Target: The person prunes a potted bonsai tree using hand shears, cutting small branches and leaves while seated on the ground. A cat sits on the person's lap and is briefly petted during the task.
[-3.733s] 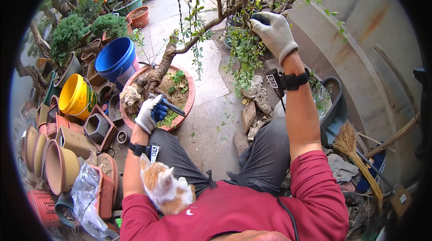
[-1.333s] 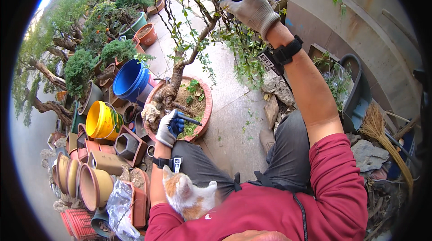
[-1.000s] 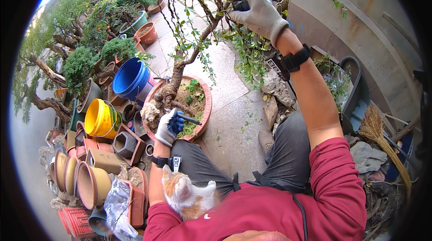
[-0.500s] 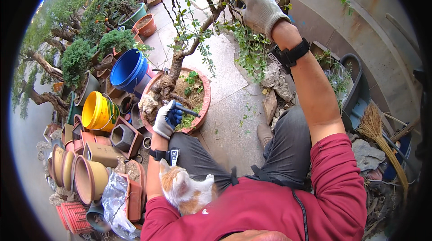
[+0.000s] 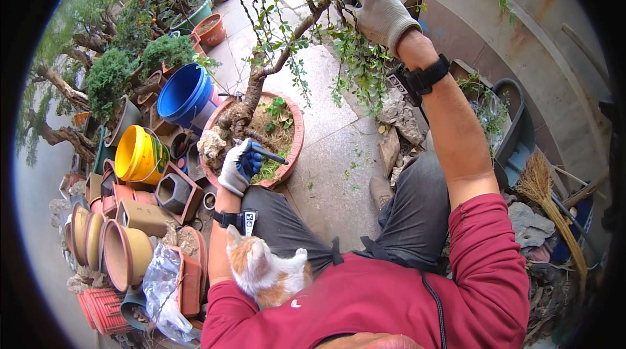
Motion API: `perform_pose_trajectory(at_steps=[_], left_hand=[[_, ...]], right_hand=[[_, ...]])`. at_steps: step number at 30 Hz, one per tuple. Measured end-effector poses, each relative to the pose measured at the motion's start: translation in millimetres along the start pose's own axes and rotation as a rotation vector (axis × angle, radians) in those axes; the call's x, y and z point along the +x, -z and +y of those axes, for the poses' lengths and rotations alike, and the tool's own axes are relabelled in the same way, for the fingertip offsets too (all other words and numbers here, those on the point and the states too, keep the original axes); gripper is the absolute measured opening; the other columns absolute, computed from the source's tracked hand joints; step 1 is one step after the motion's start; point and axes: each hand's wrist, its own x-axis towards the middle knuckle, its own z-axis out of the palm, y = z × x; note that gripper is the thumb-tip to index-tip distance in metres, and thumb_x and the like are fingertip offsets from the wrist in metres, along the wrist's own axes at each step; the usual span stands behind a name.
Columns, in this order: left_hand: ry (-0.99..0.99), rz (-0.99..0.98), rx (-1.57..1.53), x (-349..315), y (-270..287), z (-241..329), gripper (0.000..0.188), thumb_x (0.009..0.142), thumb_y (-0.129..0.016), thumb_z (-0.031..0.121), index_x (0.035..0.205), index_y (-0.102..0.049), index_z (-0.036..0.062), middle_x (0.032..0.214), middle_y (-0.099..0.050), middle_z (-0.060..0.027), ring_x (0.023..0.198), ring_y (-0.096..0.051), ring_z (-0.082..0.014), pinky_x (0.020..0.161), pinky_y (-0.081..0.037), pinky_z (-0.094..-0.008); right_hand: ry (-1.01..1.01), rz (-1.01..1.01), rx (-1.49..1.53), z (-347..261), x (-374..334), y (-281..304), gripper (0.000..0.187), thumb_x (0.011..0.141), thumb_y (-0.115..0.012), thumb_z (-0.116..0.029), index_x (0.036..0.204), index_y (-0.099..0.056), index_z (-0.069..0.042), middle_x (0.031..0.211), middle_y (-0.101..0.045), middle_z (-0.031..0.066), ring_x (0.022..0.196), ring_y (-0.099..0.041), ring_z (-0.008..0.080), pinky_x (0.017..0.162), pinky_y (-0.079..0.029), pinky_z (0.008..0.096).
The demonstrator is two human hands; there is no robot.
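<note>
A bonsai-like tree with a thick twisted trunk grows from a round reddish pot. My left hand, in a white glove with blue-coated fingers, is closed around a dark, stick-like tool handle over the pot's near side; the tool's other end is hidden. Up at the hanging leafy twigs, my gloved right hand has its fingers bent in among the stems, closed on a twig partly lost in the foliage. An orange-and-white kitten rests on my lap against my left arm.
Blue and yellow buckets stand left of the pot, amid stacked planters and a plastic bag. Rocks lie beyond my right knee. A straw broom and dark scoop-shaped container are at the right.
The view has shifted slightly. My left hand and the tool sit a little lower and further left; my right hand stays at the twigs, nearly unmoved.
</note>
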Motion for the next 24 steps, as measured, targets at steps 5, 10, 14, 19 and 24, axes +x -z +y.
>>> perform_pose_trajectory(at_steps=[5,10,14,19,24], left_hand=[[-0.005,-0.002,-0.004,0,0,0,0.039,0.103,-0.06,0.044,0.106,-0.068,0.0063,0.078,-0.066,-0.0041,0.063,-0.061,-0.0169,0.058,-0.05,-0.0293],[-0.008,0.004,-0.011,-1,-3,0,0.038,0.103,-0.06,0.044,0.107,-0.068,0.0063,0.078,-0.066,-0.0039,0.063,-0.061,-0.0167,0.058,-0.05,-0.0291],[-0.017,0.018,-0.005,-4,-7,1,0.037,0.102,-0.062,0.042,0.104,-0.068,0.0063,0.077,-0.067,-0.0036,0.062,-0.061,-0.0158,0.056,-0.05,-0.0273],[-0.026,0.005,-0.013,-6,-10,3,0.037,0.102,-0.062,0.042,0.103,-0.068,0.0057,0.077,-0.066,-0.004,0.061,-0.06,-0.0155,0.055,-0.049,-0.0274],[-0.008,0.02,-0.034,-8,-12,4,0.037,0.1,-0.064,0.042,0.104,-0.068,0.0054,0.077,-0.067,-0.005,0.06,-0.061,-0.0158,0.054,-0.048,-0.0269]], right_hand=[[-0.06,0.059,0.036,-6,-7,8,0.031,0.094,-0.07,-0.031,0.101,-0.073,-0.001,0.09,-0.072,0.0253,0.087,-0.073,0.0402,0.079,-0.058,0.0472],[-0.11,-0.024,0.074,-6,-12,16,0.031,0.091,-0.069,-0.03,0.108,-0.074,-0.005,0.095,-0.074,0.0221,0.09,-0.073,0.0389,0.082,-0.059,0.0457],[-0.118,-0.037,0.05,-1,-17,13,0.037,0.09,-0.069,-0.029,0.116,-0.073,-0.003,0.103,-0.074,0.023,0.097,-0.072,0.0393,0.088,-0.057,0.0423],[0.015,-0.023,0.212,4,-25,6,0.033,0.094,-0.066,-0.026,0.11,-0.071,0.003,0.104,-0.071,0.0262,0.097,-0.069,0.0419,0.086,-0.055,0.0434],[0.084,-0.046,0.166,2,-28,14,0.026,0.096,-0.065,-0.021,0.107,-0.069,0.003,0.091,-0.071,0.025,0.088,-0.07,0.0417,0.078,-0.056,0.0441]])
